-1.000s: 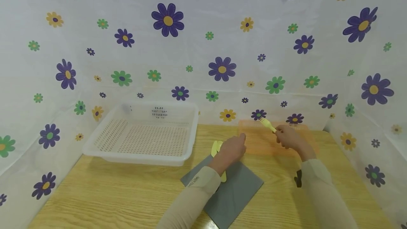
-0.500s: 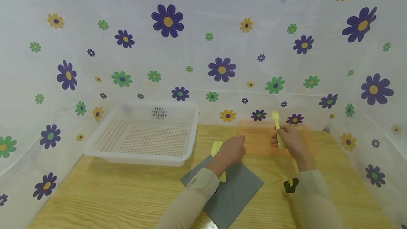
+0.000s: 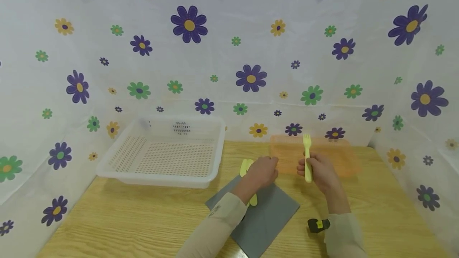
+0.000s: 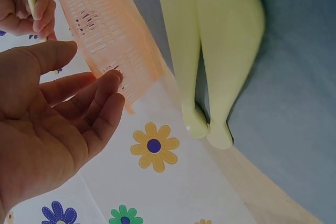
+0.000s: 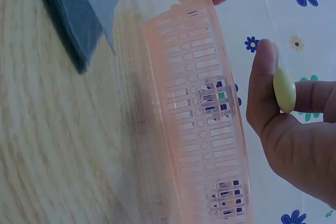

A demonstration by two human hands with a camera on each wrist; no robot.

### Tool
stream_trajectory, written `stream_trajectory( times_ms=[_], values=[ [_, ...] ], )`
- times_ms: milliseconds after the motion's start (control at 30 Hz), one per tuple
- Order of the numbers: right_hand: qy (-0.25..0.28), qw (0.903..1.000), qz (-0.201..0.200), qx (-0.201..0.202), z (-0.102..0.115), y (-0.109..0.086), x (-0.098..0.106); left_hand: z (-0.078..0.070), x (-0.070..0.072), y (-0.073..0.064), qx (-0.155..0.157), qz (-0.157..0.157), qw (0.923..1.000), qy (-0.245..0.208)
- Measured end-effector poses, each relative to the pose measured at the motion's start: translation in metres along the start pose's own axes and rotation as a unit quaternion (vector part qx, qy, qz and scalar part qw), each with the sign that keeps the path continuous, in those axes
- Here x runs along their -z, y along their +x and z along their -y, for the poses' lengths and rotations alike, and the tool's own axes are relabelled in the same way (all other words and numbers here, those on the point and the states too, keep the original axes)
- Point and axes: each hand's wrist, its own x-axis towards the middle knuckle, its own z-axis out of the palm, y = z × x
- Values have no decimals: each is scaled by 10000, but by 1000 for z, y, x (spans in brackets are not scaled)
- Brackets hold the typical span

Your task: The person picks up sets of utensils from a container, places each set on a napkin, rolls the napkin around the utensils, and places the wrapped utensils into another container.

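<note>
In the head view my right hand holds a pale yellow plastic fork by its handle, tines pointing up, in front of the orange basket. The right wrist view shows the fork's handle end between thumb and fingers. My left hand is loosely bent with nothing in it. It hovers over the far part of a folded grey cloth. Beneath it, two yellow utensils lie side by side on the cloth, partly hidden by the hand and wrist.
A large white slotted basket stands at the left on the wooden table. The low orange basket sits at the back right, against a flower-printed sheet that surrounds the table. A black strap with a yellow mark is at the right sleeve.
My right hand has turned the fork from a leftward slant to upright and drawn it a little nearer to me. The left hand has stayed almost in place.
</note>
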Motion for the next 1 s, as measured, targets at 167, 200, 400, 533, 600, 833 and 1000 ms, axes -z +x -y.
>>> stream_trajectory(
  times_ms=[167,200,400,533,600,833,1000],
  values=[
    [52,9998,-194,-55,1,-3,-1,2,-2,-9,27,-79,9999,-116],
    [32,9998,-208,-52,2,-4,-1,3,-3,-12,68,-93,9997,-218],
    [-51,9998,-196,7,7,-2,-4,8,6,-31,114,-402,9925,-1148],
    [-51,9998,-183,-4,8,-4,-8,9,11,-42,84,-571,9874,-1472],
    [-30,9999,-164,-8,9,-5,-9,8,12,-48,101,-568,9858,-1576],
    [40,9999,-116,97,7,-6,-17,6,7,-65,-7,-578,9861,-1560],
    [-37,9999,-60,107,4,-7,-22,11,12,-76,-122,-890,9847,-1493]
  ],
)
